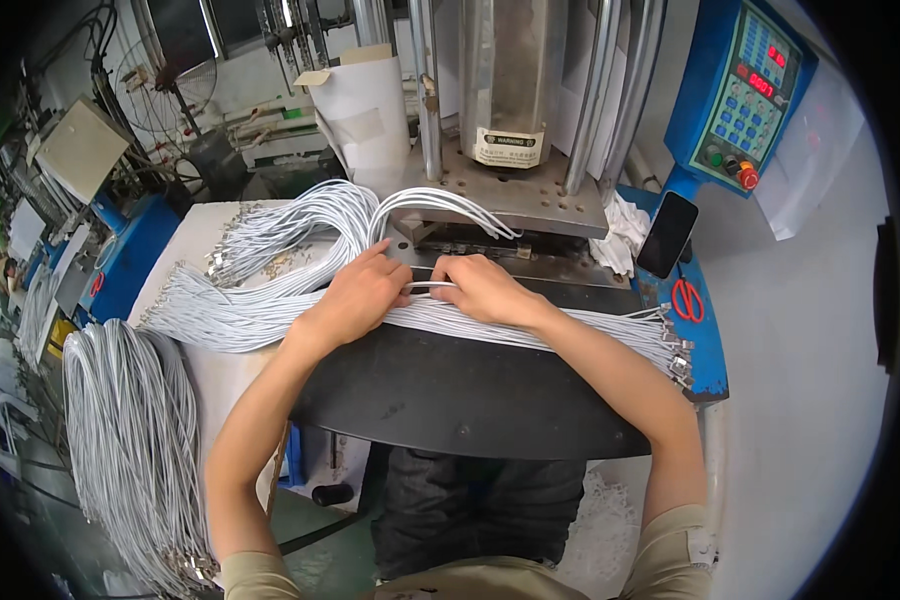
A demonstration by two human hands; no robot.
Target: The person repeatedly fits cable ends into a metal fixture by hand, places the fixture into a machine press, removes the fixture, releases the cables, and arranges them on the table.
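My left hand (pixel 368 290) and my right hand (pixel 482 288) are close together at the front of a press. A short stretch of white cable (pixel 430 284) runs between them, pinched in the fingers of both. Just below lies a long bundle of white cables (pixel 470 324), passing under my right forearm to metal terminals (pixel 677 350) at its right end. Another bundle of white cables (pixel 315 222) curves up at the left. From it several loose cables (pixel 445 200) arch over toward the metal die (pixel 490 247) of the press. My fingertips are partly hidden.
A thick hank of grey-white cables (pixel 130 430) hangs over the table's left edge. On the right are a blue control panel (pixel 745 100), a black phone (pixel 668 235), red-handled scissors (pixel 687 300) and a white rag (pixel 622 232). A curved black work surface (pixel 450 400) spans my front.
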